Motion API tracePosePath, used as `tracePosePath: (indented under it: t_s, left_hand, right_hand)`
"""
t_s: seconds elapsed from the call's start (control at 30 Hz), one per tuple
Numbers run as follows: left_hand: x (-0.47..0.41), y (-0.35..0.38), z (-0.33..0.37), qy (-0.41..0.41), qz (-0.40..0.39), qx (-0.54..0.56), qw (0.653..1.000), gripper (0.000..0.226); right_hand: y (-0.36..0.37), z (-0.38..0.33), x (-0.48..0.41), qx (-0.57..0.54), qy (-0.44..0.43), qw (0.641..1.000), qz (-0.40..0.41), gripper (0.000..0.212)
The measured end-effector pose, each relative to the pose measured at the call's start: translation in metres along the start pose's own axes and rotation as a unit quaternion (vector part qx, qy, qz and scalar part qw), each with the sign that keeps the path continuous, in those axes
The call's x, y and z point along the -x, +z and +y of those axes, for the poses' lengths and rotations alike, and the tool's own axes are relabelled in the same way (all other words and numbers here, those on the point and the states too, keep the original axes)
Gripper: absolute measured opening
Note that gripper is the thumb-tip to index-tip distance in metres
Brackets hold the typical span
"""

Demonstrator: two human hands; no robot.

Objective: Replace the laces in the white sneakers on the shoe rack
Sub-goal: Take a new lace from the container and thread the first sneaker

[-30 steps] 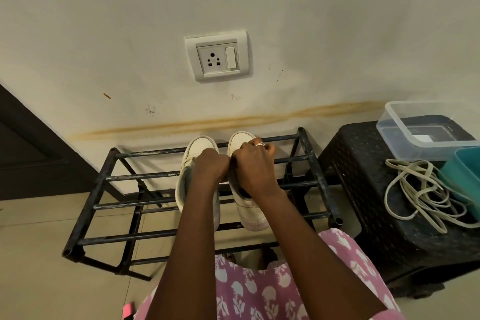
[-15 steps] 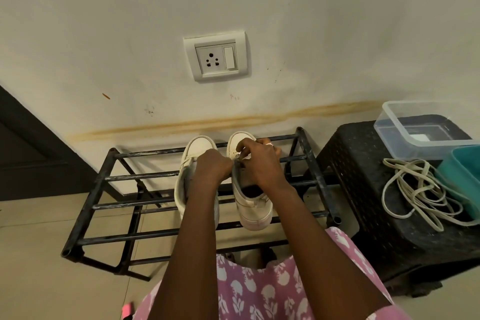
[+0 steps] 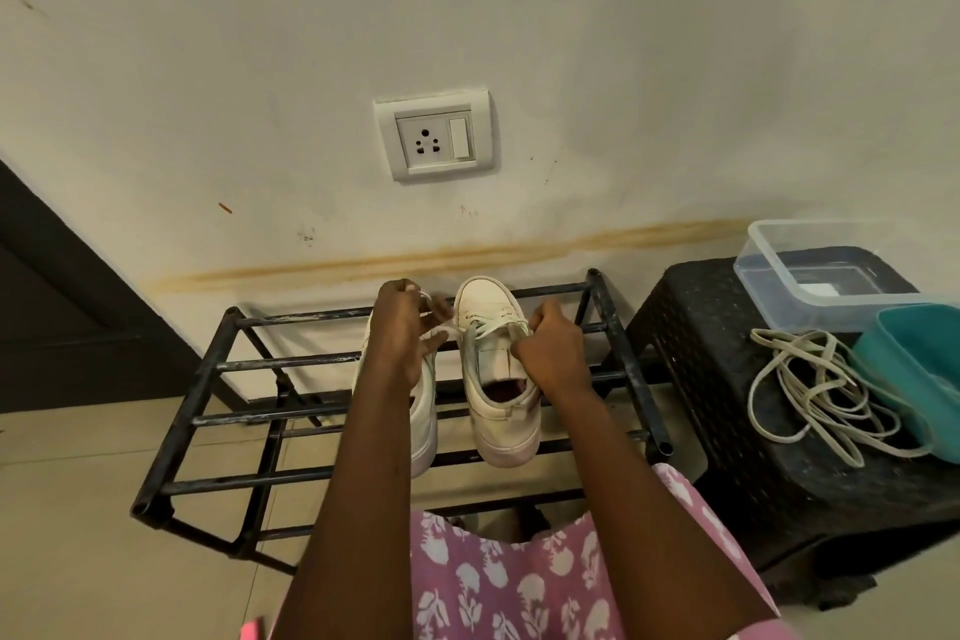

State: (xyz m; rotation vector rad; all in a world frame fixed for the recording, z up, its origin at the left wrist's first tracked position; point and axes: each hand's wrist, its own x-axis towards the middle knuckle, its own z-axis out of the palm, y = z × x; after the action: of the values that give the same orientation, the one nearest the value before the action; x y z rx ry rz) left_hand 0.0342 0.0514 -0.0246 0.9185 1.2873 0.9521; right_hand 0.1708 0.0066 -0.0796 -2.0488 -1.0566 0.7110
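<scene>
White lace [image 3: 451,331]: my left hand [image 3: 402,333] pinches one end, right hand [image 3: 550,351] grips another; uneven tugging could topple sneaker [image 3: 501,411] off rack [image 3: 208,369].

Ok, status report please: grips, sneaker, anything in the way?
Left grip pinches lace running to right sneaker. Right grip holds that sneaker's upper. Nothing in the way.

We find no writing, brand, number or sign that we can read. The white sneakers [image 3: 493,312] show plain uppers with no mark we can make out. The wall socket [image 3: 434,135] shows only its pin holes and a switch, with no lettering that we can read. A small pale patch [image 3: 823,288] lies in the clear box [image 3: 763,270]; it is too small for us to tell whether it carries print.
</scene>
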Motion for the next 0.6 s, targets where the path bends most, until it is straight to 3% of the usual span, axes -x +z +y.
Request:
tracePosePath:
  t_s: [0.13,0.27,0.47,0.6]
  left_hand:
    - [-0.007,-0.012,0.015,0.083,0.063,-0.067,0.992,0.020]
    - [-0.012,-0.050,0.045,0.177,0.161,-0.130,0.962,0.020]
    - [0.003,-0.112,0.086,0.254,0.349,-0.221,0.874,0.026]
    - [-0.011,-0.157,0.096,0.236,0.410,-0.224,0.852,0.026]
  right_hand:
    - [0.001,0.000,0.002,0.017,0.020,0.999,0.019,0.017]
    - [0.002,0.001,0.002,0.033,0.030,0.999,0.019,0.015]
    - [0.002,0.000,0.003,0.024,0.034,0.999,0.021,0.018]
    - [0.002,0.000,0.004,0.024,0.032,0.999,0.023,0.019]
